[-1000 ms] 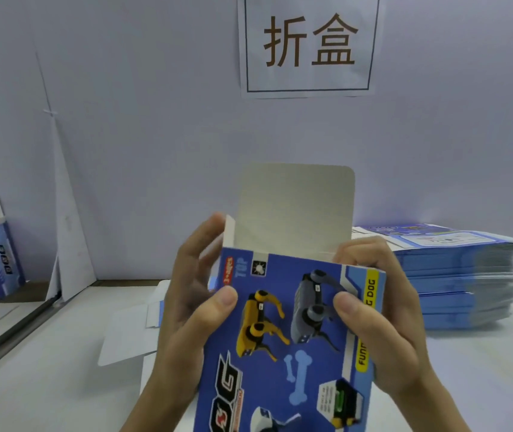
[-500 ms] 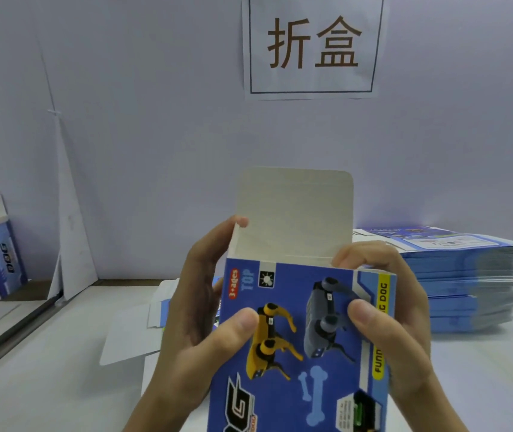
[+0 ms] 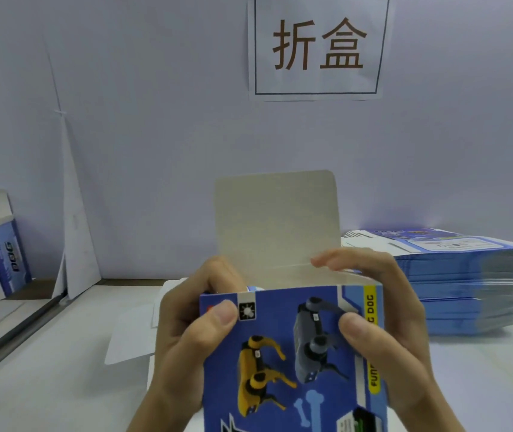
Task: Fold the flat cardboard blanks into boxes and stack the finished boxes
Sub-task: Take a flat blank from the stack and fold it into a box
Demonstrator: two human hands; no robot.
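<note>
Left hand [image 3: 186, 332] and right hand [image 3: 386, 332] clamp the blue box [image 3: 292, 363] held upright at chest height, the right fingers [image 3: 342, 260] having since curled over its rim (side flaps apparently tucked), leaving the lid flap [image 3: 275, 219] unclosed, blank stack [image 3: 467, 288] beyond.
</note>
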